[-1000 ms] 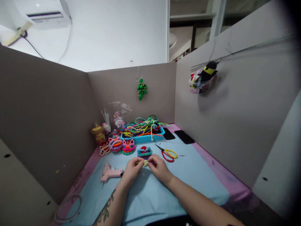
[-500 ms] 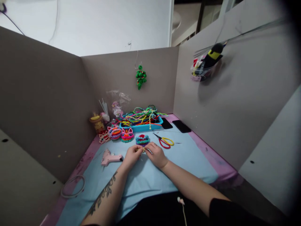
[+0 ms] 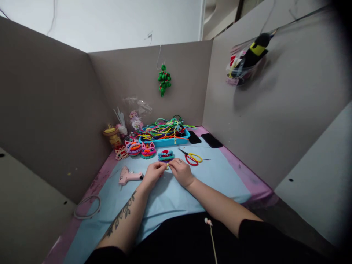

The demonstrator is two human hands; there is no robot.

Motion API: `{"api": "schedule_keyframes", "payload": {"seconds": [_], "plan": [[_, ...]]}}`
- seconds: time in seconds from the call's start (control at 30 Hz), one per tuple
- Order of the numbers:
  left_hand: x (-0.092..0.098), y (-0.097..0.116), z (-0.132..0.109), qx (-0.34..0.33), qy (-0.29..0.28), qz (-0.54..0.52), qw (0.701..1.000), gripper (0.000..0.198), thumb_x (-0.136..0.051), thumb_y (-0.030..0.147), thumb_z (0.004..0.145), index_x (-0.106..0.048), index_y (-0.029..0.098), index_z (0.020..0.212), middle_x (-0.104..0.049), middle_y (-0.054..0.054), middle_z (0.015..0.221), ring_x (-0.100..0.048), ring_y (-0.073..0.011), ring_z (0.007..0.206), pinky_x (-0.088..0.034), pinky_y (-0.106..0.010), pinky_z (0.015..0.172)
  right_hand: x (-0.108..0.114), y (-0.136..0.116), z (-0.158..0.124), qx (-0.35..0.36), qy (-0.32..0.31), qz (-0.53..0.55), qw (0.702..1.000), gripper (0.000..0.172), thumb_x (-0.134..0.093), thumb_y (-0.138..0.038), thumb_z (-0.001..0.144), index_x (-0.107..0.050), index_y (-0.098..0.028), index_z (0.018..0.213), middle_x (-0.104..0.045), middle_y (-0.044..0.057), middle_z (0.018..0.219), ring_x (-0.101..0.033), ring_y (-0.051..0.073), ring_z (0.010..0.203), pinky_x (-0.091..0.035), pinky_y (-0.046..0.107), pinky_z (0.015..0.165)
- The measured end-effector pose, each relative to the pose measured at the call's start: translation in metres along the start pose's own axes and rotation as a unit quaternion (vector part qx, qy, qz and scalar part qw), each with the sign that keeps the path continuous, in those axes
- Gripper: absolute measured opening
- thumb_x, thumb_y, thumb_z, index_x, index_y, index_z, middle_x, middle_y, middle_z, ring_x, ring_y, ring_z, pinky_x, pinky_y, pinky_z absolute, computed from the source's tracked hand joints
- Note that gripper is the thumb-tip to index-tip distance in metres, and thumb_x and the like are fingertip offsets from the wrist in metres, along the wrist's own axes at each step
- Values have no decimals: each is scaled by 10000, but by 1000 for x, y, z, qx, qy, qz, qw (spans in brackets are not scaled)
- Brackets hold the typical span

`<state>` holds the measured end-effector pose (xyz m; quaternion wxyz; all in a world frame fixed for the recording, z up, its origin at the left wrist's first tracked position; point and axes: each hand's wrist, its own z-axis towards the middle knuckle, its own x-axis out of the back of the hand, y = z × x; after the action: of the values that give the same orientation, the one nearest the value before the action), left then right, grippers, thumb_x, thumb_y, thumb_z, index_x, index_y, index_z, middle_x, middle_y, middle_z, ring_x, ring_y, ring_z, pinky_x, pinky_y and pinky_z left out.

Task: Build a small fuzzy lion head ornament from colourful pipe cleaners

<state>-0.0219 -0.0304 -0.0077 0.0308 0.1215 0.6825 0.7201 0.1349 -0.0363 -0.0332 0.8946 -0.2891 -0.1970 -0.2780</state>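
My left hand and my right hand meet over the blue cloth, fingertips pinched close together. Between them is a small yellow pipe cleaner, mostly covered by the fingers. Just beyond the hands sits a teal and red pipe-cleaner animal head with a purple lower edge. To the right lie scissors with one red and one yellow handle, blades partly apart. A pink glue gun rests on its side left of my left hand.
A blue tray of colourful pipe cleaners stands at the back, beside two dark phones. Several finished heads sit to its left, near a jar. A coiled cable lies front left. Grey partitions enclose the table.
The view has tilted down slightly, so everything sits higher or shifted. Both hands stay pinched together on the yellow piece, with only slight finger movement.
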Motion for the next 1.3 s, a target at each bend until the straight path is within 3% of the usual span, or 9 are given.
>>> {"api": "schedule_keyframes", "payload": {"seconds": [0.3, 0.5, 0.6, 0.73, 0.9, 0.97, 1.13, 1.2, 1.3], "plan": [[-1, -1, -1, -5, -24, -35, 999, 321, -696, 400, 637, -662, 115, 782, -559, 16, 601, -397, -60, 478, -301, -200, 460, 0, -4, 5, -64, 22, 101, 993, 136, -438, -138, 837, -547, -196, 779, -538, 43, 759, -520, 184, 767, -426, 296, 702], [-1, -6, 2, -25, -16, -1, 1000, 322, -687, 394, 658, -630, 124, 825, -566, 17, 623, -432, -72, 495, -323, -195, 456, -5, -2, 7, -191, 12, 212, 958, 104, -489, -204, 780, -527, -184, 685, -517, -2, 664, -477, 138, 633, -390, 256, 590], [0, -4, 3, -65, 6, 41, 997, 277, -698, 357, 649, -629, 127, 786, -595, 4, 641, -491, -92, 545, -372, -207, 513, -6, -4, 7, -280, -46, 334, 899, 119, -514, -277, 750, -499, -190, 671, -432, -56, 521, -392, 96, 472, -317, 218, 454], [2, -1, 2, -118, 25, 102, 987, 217, -681, 328, 669, -657, 135, 765, -656, -35, 726, -570, -140, 679, -435, -246, 657, -3, -9, 10, -380, -100, 500, 772, 172, -587, -310, 683, -464, -191, 667, -325, -109, 428, -231, 44, 350, -150, 174, 345], [3, -1, 0, -144, 28, 140, 979, 214, -671, 333, 694, -689, 150, 803, -676, -60, 775, -599, -173, 733, -448, -253, 637, 9, -6, 16, -445, -182, 608, 631, 228, -668, -195, 569, -460, -161, 655, -357, -101, 476, -208, 2, 356, -68, 137, 332], [2, -2, 0, -188, 24, 155, 970, 203, -667, 330, 711, -708, 159, 813, -673, -68, 790, -596, -170, 735, -444, -251, 624, 14, -3, 18, -461, -220, 619, 596, 230, -666, -158, 559, -465, -151, 671, -381, -90, 499, -207, -4, 360, -50, 133, 331], [-2, -3, -2, -283, 38, 180, 941, 194, -613, 318, 780, -721, 177, 858, -628, -60, 748, -560, -137, 674, -436, -244, 598, 13, -1, 19, -474, -198, 615, 598, 254, -676, -206, 625, -440, -163, 709, -398, -88, 523, -218, -9, 359, -58, 121, 335], [-3, -1, -3, -289, 57, 191, 936, 190, -595, 309, 794, -712, 172, 857, -614, -57, 743, -549, -132, 664, -427, -237, 581, 7, -3, 17, -465, -167, 599, 630, 283, -692, -265, 643, -434, -172, 710, -408, -88, 521, -233, -4, 360, -74, 123, 334], [-4, 3, -5, -276, 78, 200, 937, 184, -570, 300, 805, -686, 158, 814, -606, -55, 758, -548, -137, 693, -423, -235, 594, -2, -5, 12, -425, -119, 553, 707, 292, -664, -374, 688, -442, -187, 716, -385, -96, 503, -253, 20, 366, -130, 138, 330]]}}
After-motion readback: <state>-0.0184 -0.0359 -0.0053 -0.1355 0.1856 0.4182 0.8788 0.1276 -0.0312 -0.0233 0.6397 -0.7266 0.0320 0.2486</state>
